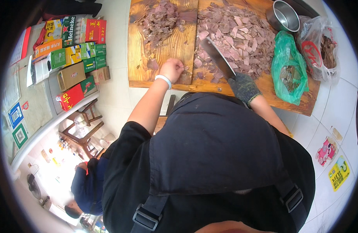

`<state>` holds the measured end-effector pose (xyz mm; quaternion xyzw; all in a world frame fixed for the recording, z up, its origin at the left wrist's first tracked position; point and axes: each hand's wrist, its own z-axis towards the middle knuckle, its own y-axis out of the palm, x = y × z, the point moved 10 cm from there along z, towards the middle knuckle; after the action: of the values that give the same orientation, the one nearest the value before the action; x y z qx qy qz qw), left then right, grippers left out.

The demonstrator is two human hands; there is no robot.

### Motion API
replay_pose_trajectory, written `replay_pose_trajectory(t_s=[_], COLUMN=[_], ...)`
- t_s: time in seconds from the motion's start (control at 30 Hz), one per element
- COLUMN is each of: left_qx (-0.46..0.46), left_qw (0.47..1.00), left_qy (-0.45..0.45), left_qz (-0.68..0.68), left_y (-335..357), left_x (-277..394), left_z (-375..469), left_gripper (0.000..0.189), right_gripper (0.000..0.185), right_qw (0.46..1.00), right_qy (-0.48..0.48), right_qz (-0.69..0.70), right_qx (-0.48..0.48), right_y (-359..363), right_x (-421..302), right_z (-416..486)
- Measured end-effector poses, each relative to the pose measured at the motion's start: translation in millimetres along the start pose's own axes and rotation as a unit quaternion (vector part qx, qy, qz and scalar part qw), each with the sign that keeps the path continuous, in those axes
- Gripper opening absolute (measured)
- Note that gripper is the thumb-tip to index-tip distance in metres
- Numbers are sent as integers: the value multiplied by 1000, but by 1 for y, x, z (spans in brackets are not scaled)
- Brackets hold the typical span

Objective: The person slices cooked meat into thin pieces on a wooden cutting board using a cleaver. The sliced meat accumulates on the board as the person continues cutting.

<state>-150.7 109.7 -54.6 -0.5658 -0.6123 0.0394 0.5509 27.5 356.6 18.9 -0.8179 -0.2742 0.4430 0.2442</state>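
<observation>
My bare left hand (pixel 172 70) is over the lower right part of a wooden cutting board (pixel 138 64), its fingertips pinched together at a small scrap of meat. My right hand (pixel 243 87), in a dark knit glove, grips a cleaver (pixel 218 56); its broad blade points up and to the left over a wide heap of thinly sliced meat (pixel 240 40). A smaller pile of chopped meat (pixel 161 20) lies at the top of the board. One loose slice of meat (pixel 152 64) lies left of my left hand.
A green plastic bag (pixel 288 70), a clear plastic bag with dark contents (pixel 321 52) and a steel bowl (pixel 283 16) stand at the table's right side. Stacked drink cartons (pixel 71 74) are on a counter at left. Another person (pixel 88 186) is at lower left, near wooden stools (pixel 82 137).
</observation>
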Motion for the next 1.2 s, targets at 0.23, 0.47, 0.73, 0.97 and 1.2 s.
replay_pose_trajectory(t_s=[0.23, 0.47, 0.73, 0.97, 1.2], left_qx=[124, 286, 144, 273, 295], left_qw=[948, 958, 953, 936, 924], left_qy=[-97, -9, 238, 212, 235], left_qz=[-277, -30, 120, 75, 69], left_y=[-35, -63, -10, -27, -2], left_x=[-52, -6, 40, 15, 25], left_z=[-19, -86, -77, -107, -107], left_gripper=[12, 17, 29, 30, 23], right_gripper=[28, 30, 30, 29, 22], right_qw=[979, 960, 979, 973, 964], right_qy=[-41, -36, -67, -82, -133], right_qz=[-141, -176, -160, -165, -189], right_qx=[-142, -216, -108, -141, -128], right_y=[19, 55, 18, 44, 63], right_x=[-35, -54, -49, -74, -89], right_z=[10, 24, 28, 14, 4])
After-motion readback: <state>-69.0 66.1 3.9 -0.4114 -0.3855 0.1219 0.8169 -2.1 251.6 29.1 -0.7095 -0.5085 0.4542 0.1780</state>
